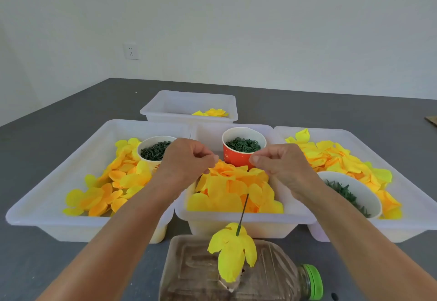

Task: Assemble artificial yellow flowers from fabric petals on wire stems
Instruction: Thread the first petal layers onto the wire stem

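Hovering over the middle tray [246, 218], both hands are working at chest height in the head view — the only view given. The left hand [186, 158] is curling its fingers [208, 158] with thumb and forefinger pressed together as if pinching something very small; the right hand [281, 161] is doing the same, its fingers [256, 158] closed tip to tip. What either pinch is holding is too small to make out; possibly a green ring from the red cup [243, 151], but I cannot tell.

A part-built yellow flower [233, 251] is standing on its wire stem [243, 210], which seems to be stuck into a plastic bottle [236, 272] lying on its side on the grey table [59, 265], just in front of the middle tray. Loose fabric petals [231, 191] are filling that tray; more are lying in the left tray [47, 194] and right tray [406, 182], each beside a cup of dark green parts.

By my judgement, the step in hand is readying a small piece or a next petal for threading. The next move is calling for a steady aim at the thin wire tip, then sliding the piece down onto the petals already there.

The far tray [189, 101] is holding what look like finished blooms, though most of its contents are hidden by the rim. The bottle's base is being cut off by the bottom edge.
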